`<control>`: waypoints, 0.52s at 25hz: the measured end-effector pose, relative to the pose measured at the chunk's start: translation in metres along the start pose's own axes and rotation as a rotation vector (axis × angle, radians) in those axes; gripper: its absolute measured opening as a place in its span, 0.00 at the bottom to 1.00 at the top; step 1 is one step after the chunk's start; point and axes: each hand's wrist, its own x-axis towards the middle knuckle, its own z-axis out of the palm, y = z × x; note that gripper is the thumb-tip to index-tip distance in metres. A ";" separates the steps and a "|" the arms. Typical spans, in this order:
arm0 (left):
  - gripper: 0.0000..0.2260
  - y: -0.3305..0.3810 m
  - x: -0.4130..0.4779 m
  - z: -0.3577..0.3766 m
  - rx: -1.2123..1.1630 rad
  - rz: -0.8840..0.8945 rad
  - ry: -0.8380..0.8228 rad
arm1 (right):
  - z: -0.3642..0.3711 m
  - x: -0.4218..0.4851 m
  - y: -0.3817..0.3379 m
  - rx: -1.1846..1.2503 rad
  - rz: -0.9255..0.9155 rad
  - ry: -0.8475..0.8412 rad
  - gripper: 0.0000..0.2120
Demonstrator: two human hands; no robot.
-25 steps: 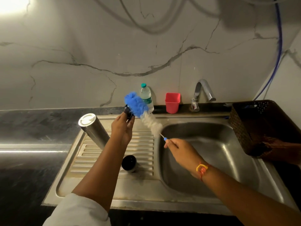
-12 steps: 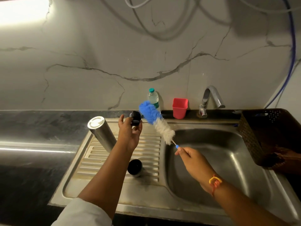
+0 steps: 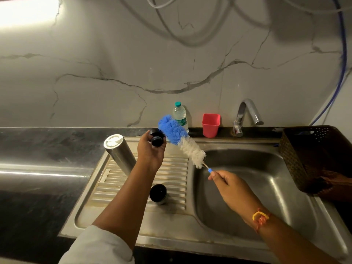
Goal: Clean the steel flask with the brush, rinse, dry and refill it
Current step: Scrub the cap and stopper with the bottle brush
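While I watch through the head camera, the biggest thing under me is the steel sink unit [image 3: 190,239], its ribbed drainboard on the left and its deep basin on the right, set in a dark counter [image 3: 38,149] below a veined marble wall [image 3: 133,63]. At the far right a brown perforated basket [image 3: 312,155] sits on the sink's edge. A curved chrome tap [image 3: 245,115] stands at the far rim of the basin. The steel flask [image 3: 120,153] stands inverted on the far left of the drainboard, flat base up, and looks tilted in this wide view. My right hand [image 3: 234,189] is over the basin, fingers pinched together on the blue handle tip of the bottle brush [image 3: 182,141]; its white bristles lead up and left to a blue bristle head. My left hand [image 3: 151,151] is raised over the drainboard, fingers curled around a small black cap [image 3: 157,139], which touches or nearly touches the blue bristles. A clear plastic water bottle [image 3: 180,116] with a teal cap stands against the wall; its label print is too small to read. Just right of it sits a red square cup [image 3: 211,125]. A second black lid [image 3: 158,193] lies on the near drainboard. An orange and yellow thread band [image 3: 260,218] circles my right wrist.
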 end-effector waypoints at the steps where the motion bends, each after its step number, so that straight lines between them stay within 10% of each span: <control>1: 0.22 0.001 -0.002 0.001 0.009 -0.007 -0.013 | -0.002 -0.002 -0.001 -0.008 -0.006 0.008 0.13; 13: 0.14 0.011 0.012 -0.003 0.215 0.066 -0.034 | -0.024 -0.002 -0.009 -0.388 -0.194 0.132 0.18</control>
